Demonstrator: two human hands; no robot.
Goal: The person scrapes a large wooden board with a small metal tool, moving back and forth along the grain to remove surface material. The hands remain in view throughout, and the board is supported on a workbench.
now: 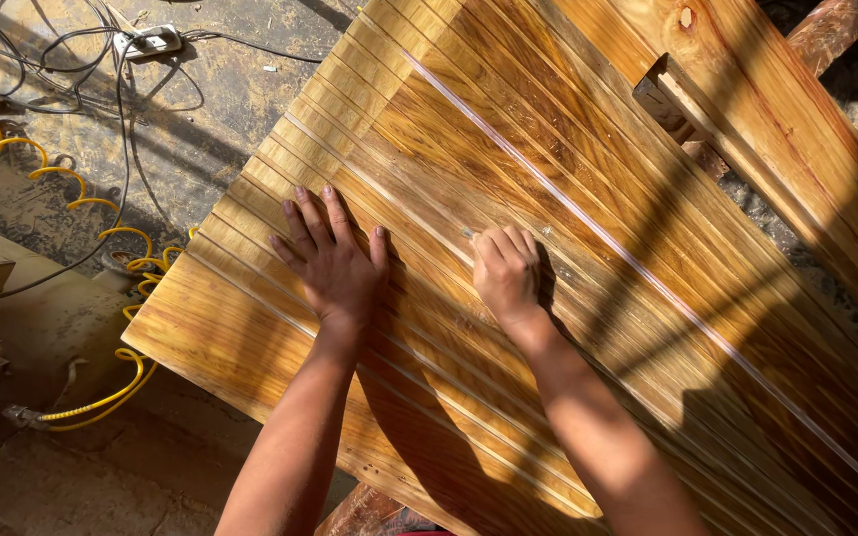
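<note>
Head view: 1 camera looked straight down on 2 bare arms over a large wooden panel.
Panel: the panel (568, 199) was golden, glossy wood with many parallel grooves running diagonally; it filled most of the view, its lower left corner hanging over the floor.
Left hand: the left hand (335, 263) lay flat on the panel, palm down, fingers spread wide and straight, gripping nothing.
Right hand: the right hand (505, 270) rested on the panel just right of the left hand, fingers curled under into a loose fist, knuckles up.
Right-hand contents: a small pale bit (467, 233) showed at its fingertips; I could not tell what it was or whether the fingers pinched it.
Gap between hands: the 2 hands were near each other but apart, with a few grooves between them.
Pale stripe: 1 lighter line (588, 226) crossed the panel diagonally, passing right of the right hand.
Block: a small wooden block (669, 99) stood at the panel's upper right, against a plain board (806, 149).
Floor: the dusty floor (220, 109) lay left of the panel.
Hose: a coiled yellow hose (101, 233) ran along the floor beside the panel's left edge.
Cables: dark cables (52, 60) and a power strip (148, 42) lay at upper left, well apart from the hands.
</note>
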